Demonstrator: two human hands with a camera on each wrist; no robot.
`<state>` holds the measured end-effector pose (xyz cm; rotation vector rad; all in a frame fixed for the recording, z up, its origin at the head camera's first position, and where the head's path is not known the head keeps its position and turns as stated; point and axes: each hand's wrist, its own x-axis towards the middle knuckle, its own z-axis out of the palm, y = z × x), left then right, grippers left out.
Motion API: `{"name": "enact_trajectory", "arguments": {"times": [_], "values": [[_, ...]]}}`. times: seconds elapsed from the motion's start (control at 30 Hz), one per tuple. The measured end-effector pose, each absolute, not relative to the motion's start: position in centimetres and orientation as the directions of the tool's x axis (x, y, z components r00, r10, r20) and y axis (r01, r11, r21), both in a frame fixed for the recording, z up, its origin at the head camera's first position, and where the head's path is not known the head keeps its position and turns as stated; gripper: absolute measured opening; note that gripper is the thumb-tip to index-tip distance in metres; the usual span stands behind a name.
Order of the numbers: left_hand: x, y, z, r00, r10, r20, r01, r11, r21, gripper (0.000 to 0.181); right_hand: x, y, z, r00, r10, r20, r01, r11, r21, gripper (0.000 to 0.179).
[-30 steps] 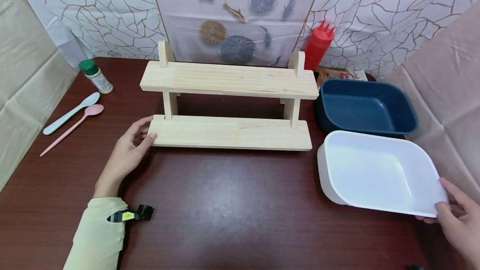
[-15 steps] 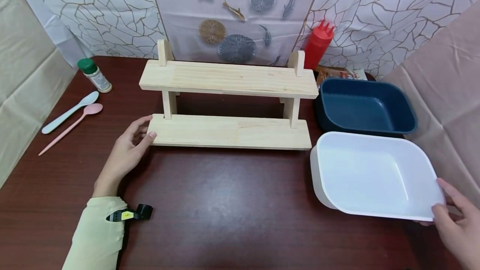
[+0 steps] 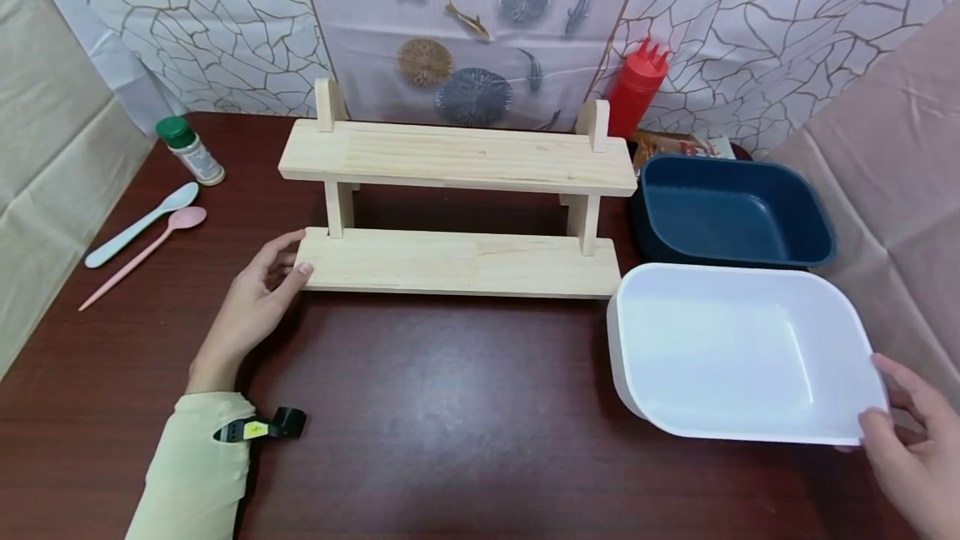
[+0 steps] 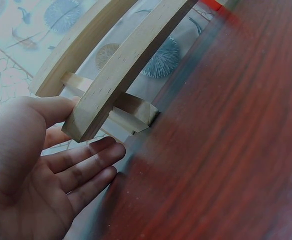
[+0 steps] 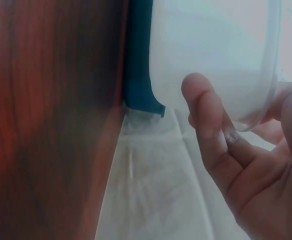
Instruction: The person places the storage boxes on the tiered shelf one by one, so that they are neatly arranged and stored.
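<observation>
A two-tier wooden shelf rack of pale planks stands in the middle of the table in the head view. My left hand holds the left end of its lower plank; in the left wrist view the thumb lies against the plank end and the other fingers spread below. At the right, my right hand grips the right end of a white plastic tub, thumb at the rim and fingers underneath. The tub looks bare inside, raised off the table, its left end near the rack's lower right corner.
Behind the white tub sits a dark blue tub. A red squeeze bottle and a packet stand at the back right. On the left lie a green-capped jar, a pale blue spoon and a pink spoon.
My right hand has moved the white tub left, closer to the rack's lower right corner, and slightly toward me. The left hand and the rack have stayed in place.
</observation>
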<state>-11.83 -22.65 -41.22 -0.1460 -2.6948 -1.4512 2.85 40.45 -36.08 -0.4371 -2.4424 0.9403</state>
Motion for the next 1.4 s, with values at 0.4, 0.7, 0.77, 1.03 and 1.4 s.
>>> {"name": "enact_trajectory", "arguments": {"times": [0.4, 0.7, 0.77, 1.03, 1.4], "values": [[-11.8, -22.7, -41.1, -0.994, 0.037, 0.099, 0.103, 0.554, 0.826, 0.051, 2.5, 37.8, -35.0, -0.842, 0.432, 0.323, 0.131, 0.745, -0.654, 0.055], [-11.7, -22.7, -40.9, -0.994, 0.043, 0.102, 0.109, 0.557, 0.824, 0.051, 1.7, 35.8, -34.3, -0.863, 0.446, 0.238, 0.253, 0.789, -0.561, 0.053], [-11.7, -22.7, -40.9, -0.994, 0.038, 0.098, 0.102, 0.561, 0.822, 0.051, 1.5, 35.5, -34.3, -0.872, 0.425, 0.242, 0.235, 0.798, -0.555, 0.052], [-11.8, -22.7, -40.7, -0.995, 0.043, 0.091, 0.099, 0.572, 0.814, 0.051, 0.6, 33.9, -34.0, -0.887, 0.371, 0.274, 0.165, 0.809, -0.564, 0.052], [-11.9, -22.8, -41.0, -0.994, 0.046, 0.097, 0.106, 0.578, 0.809, 0.051, 0.0, 32.0, -34.1, -0.887, 0.284, 0.364, 0.009, 0.798, -0.602, 0.050]]}}
